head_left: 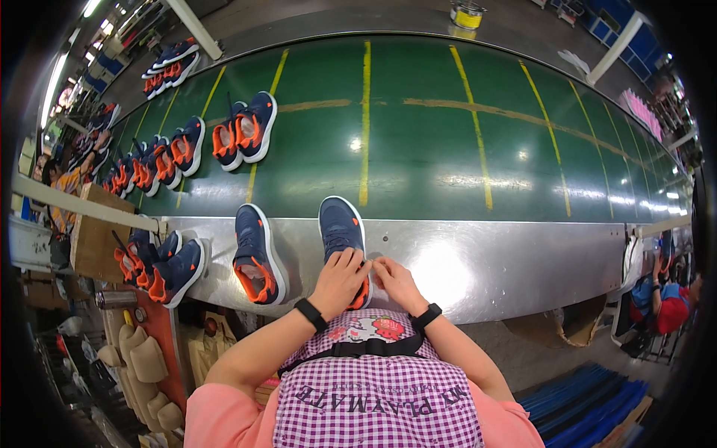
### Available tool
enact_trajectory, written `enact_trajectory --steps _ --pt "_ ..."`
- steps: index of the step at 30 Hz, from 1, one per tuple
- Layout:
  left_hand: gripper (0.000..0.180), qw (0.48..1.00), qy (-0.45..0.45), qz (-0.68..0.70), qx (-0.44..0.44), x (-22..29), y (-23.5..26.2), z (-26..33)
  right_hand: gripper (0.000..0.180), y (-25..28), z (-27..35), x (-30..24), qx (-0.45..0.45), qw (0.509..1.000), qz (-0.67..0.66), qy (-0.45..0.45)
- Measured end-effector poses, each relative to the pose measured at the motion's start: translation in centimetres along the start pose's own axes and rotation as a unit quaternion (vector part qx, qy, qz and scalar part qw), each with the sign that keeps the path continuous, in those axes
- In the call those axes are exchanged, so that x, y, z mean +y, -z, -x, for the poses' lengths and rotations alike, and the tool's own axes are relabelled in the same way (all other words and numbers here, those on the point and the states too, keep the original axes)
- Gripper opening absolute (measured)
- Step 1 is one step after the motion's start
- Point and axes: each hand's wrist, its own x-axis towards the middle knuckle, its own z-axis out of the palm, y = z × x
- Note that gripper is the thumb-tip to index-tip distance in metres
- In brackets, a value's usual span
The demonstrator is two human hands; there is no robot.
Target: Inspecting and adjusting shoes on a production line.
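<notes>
A navy sneaker (340, 224) with a white sole and orange lining lies toe-away on the steel ledge (478, 261) in front of me. My left hand (341, 278) rests over its heel and opening, fingers curled on it. My right hand (396, 280) is beside it, fingertips touching the shoe's right rear edge. A matching sneaker (256, 254) lies just to the left, untouched. Both wrists wear black bands.
A green conveyor belt (448, 142) with yellow lines carries a pair of the same sneakers (243, 134) and several more pairs at far left. More sneakers (160, 269) lie at the ledge's left end. Beige insoles (142, 358) are stacked below left. Other people sit at far left and right.
</notes>
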Motion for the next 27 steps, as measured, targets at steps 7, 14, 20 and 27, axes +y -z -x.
enact_trajectory --steps 7,14,20,27 --pt "0.070 0.955 0.226 0.174 0.081 -2.0 0.9 6.7 0.064 -2.3 0.4 -1.1 0.076 0.874 0.355 0.325" --pt "0.051 0.943 0.183 0.195 0.197 -2.1 -0.8 4.3 0.062 -3.7 -0.4 -1.5 0.010 0.897 0.367 0.246" --pt "0.020 0.970 0.034 0.128 0.203 -2.9 -1.3 3.2 0.061 -4.0 -0.6 -0.1 0.034 0.881 0.389 0.268" --pt "0.018 0.979 0.040 0.112 0.167 -2.6 0.2 3.4 0.051 -4.2 0.1 -0.7 0.057 0.874 0.403 0.267"
